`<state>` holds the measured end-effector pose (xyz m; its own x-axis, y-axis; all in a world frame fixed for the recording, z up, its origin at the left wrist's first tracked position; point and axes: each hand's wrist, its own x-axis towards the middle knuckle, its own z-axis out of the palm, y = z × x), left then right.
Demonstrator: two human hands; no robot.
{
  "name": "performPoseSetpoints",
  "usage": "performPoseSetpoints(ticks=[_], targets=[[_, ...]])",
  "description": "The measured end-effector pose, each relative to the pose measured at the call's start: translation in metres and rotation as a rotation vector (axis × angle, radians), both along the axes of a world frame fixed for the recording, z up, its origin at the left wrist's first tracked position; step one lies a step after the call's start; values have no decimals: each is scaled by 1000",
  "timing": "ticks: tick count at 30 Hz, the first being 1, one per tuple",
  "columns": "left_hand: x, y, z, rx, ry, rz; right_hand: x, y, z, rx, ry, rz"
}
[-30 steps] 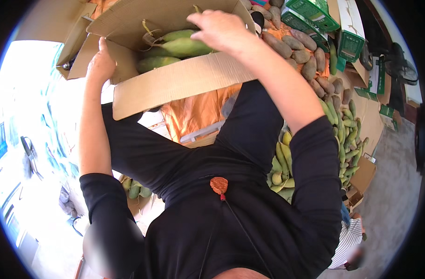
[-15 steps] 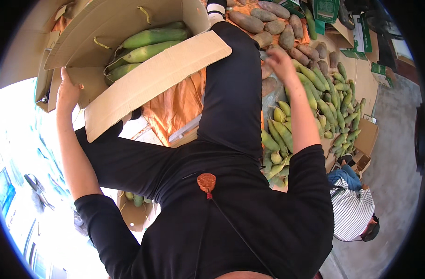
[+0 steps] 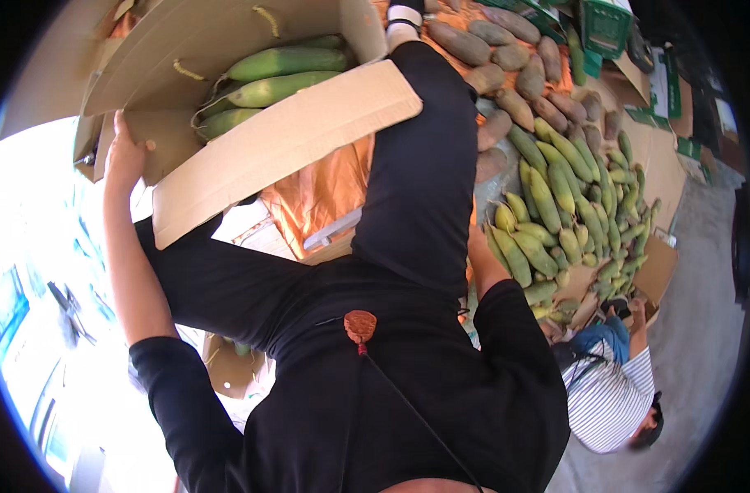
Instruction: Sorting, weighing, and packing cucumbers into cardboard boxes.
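My left hand (image 3: 127, 154) grips the left side of an open cardboard box (image 3: 157, 127), thumb on the inside. Several long green radishes (image 3: 285, 86) with thin tails lie in the box, partly behind its near flap (image 3: 289, 152). On the other side, my right hand (image 3: 478, 241) is lowered beside my right thigh, next to a large pile of green radishes (image 3: 539, 253). The thigh and the forearm hide its fingers, so I cannot see whether it holds anything.
Reddish-brown root vegetables (image 3: 529, 80) lie on orange cloth beyond the pile. A person in a striped shirt (image 3: 609, 403) sits at the right by a cardboard box (image 3: 658, 267). A green crate (image 3: 605, 29) stands at the far right. Another box with green vegetables (image 3: 231, 366) is below my left leg.
My right hand has moved from above the far part of the piles back and down beside my thigh. My left hand keeps its grip on the box. The seated person has shifted.
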<state>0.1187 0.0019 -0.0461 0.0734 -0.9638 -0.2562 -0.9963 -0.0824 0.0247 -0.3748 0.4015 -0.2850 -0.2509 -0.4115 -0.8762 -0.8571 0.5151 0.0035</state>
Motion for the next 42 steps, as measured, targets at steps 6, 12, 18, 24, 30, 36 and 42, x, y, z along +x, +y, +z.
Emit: performPoseSetpoints(ticks=[6, 12, 18, 24, 30, 36, 42], targets=[[-19, -11, -18, -66, -22, -59, 3, 46, -30, 94, 199, 34], [-13, 0, -4, -43, -79, 8, 7, 39, -44, 105, 218, 246], [-32, -12, -18, -57, -22, -64, -26, 116, -123, 33, 239, 59], [2, 7, -1, -65, -97, -15, -2, 32, -20, -104, 218, 214], [-27, -12, -12, -28, -22, -67, -60, -4, -9, -714, 211, -249], [-17, -5, -6, -30, 28, -56, -52, -128, 138, -1207, -19, -331], [-21, -6, -5, -14, -6, -73, -33, -210, 286, -1671, -217, -351]])
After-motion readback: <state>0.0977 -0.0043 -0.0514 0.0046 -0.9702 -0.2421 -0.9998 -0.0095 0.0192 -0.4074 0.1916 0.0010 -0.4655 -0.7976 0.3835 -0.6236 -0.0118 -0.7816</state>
